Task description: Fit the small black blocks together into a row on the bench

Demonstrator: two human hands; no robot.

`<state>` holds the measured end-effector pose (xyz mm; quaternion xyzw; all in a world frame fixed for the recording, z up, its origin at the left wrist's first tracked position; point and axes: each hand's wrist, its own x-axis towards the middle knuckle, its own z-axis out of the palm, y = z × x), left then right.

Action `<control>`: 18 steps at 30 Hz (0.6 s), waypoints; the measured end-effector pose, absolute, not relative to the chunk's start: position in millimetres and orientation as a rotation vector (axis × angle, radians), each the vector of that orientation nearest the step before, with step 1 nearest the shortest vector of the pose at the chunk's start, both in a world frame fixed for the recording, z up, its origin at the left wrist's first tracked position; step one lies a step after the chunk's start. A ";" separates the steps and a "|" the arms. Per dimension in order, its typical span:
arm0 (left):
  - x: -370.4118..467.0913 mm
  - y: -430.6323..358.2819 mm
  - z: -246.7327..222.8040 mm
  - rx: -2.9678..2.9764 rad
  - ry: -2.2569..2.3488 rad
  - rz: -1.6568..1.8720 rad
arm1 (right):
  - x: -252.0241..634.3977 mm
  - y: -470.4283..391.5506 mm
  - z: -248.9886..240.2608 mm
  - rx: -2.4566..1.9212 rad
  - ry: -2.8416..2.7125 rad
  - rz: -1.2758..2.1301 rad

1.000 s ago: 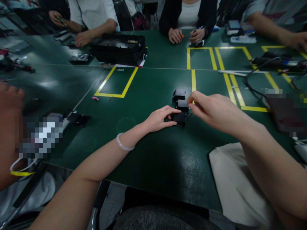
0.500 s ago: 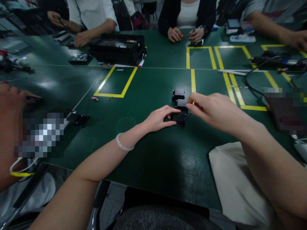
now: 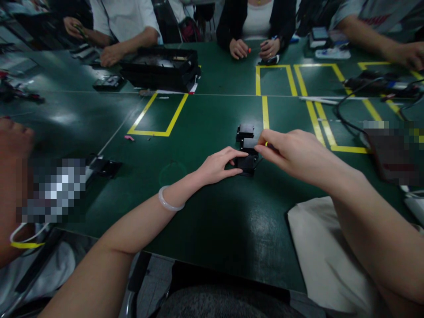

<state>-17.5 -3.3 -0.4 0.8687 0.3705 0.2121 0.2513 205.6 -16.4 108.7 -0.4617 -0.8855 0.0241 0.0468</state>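
"Three small black box-shaped parts on the glossy green tabletop?"

"Yes, lined up; the left hand holds the nearest part between thumb and finger."

"And the right hand?"

"Pinching a thin, yellow-marked tool beside it."

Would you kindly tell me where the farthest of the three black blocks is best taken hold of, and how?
Probably by its left and right sides, from above and the left: the farthest block looks flat-topped, the middle block stands close on its near side, and the right hand is at its near right.
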 end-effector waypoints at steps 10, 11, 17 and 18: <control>-17.7 -4.4 0.4 2.376 1.007 0.577 | 206.7 -18.5 108.3 -1.386 -2.657 0.076; -17.7 -4.4 0.4 2.378 1.010 0.574 | 206.8 -18.1 108.5 -1.390 -2.659 0.084; -17.2 -4.6 0.6 2.386 1.016 0.569 | 207.2 -15.6 107.6 -1.421 -2.697 0.091; -17.2 -4.6 0.5 2.384 1.016 0.570 | 207.1 -16.0 107.5 -1.420 -2.687 0.087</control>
